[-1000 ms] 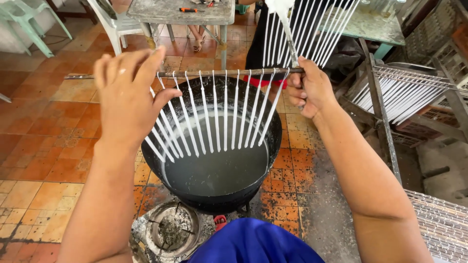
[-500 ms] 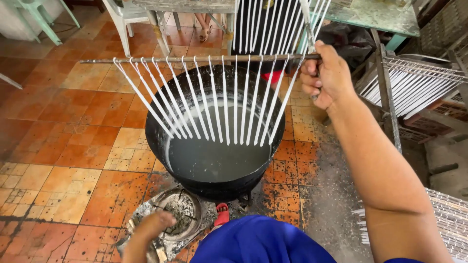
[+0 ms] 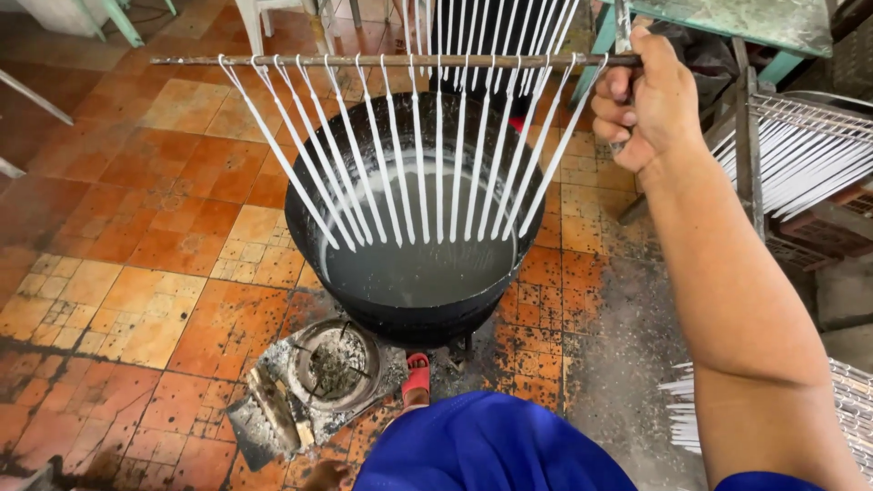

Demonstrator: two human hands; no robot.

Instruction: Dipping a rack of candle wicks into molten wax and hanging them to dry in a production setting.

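Note:
My right hand (image 3: 646, 100) grips the right end of a thin horizontal rod (image 3: 382, 61). Several long white candles (image 3: 436, 155) hang from the rod by their wicks and fan out over a wide black pot (image 3: 305, 236). The pot holds pale liquid wax (image 3: 418, 264), and the candle tips hang just above it. A second set of white candles (image 3: 482, 23) shows behind the rod at the top edge. Only a sliver of my left hand (image 3: 325, 474) shows at the bottom edge, so its fingers are hidden.
A small round burner full of ash (image 3: 332, 364) sits on the tiled floor in front of the pot, beside a red sandal (image 3: 416, 375). Racks of hanging white candles (image 3: 800, 155) stand at the right. More candles (image 3: 691, 409) lie at the lower right. A green table (image 3: 727, 18) is at the back.
My left hand let go of the candles and dropped to the bottom edge. My right hand raised the rod, so the candles now hang higher above the wax.

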